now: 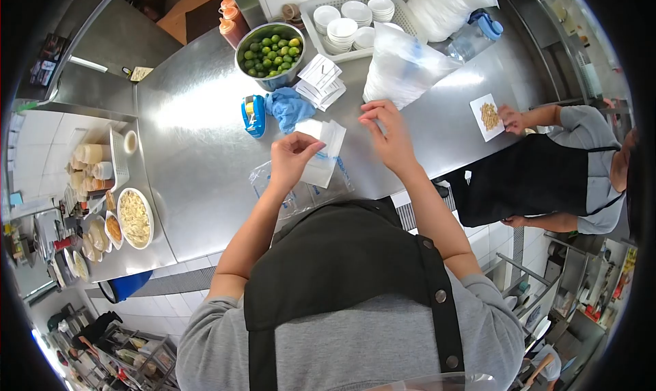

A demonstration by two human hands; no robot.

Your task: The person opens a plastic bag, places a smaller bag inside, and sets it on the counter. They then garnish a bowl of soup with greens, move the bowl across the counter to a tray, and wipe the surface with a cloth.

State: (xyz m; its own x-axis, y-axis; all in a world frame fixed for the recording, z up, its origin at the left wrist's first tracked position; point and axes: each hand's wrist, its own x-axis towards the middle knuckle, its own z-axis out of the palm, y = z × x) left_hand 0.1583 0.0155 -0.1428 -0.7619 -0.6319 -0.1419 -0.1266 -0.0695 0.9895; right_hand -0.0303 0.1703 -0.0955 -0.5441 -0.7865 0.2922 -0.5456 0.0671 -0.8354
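Observation:
My left hand (pixel 294 158) is closed in a pinch, thumb and fingertips at the left edge of a white paper sheet or sleeve (pixel 330 143). Under that paper lies a clear plastic bag (pixel 298 201) with blue print. My right hand (pixel 391 137) hovers over the steel table to the right, its fingers curved and apart, nothing visible in them. Just beyond it slumps a clear bag of white contents (pixel 403 68). Past my left hand are a crumpled blue cloth (pixel 289 108), a blue tape dispenser (pixel 253 116) and a stack of printed white slips (pixel 320 81).
A metal bowl of limes (pixel 240 64), orange squeeze bottles (pixel 232 23) and a tray of white small dishes (pixel 316 37) stand at the back. A co-worker's hand (pixel 511 119) touches white paper bearing tan bits, at right. An oval dish of pale food (pixel 136 219) sits left.

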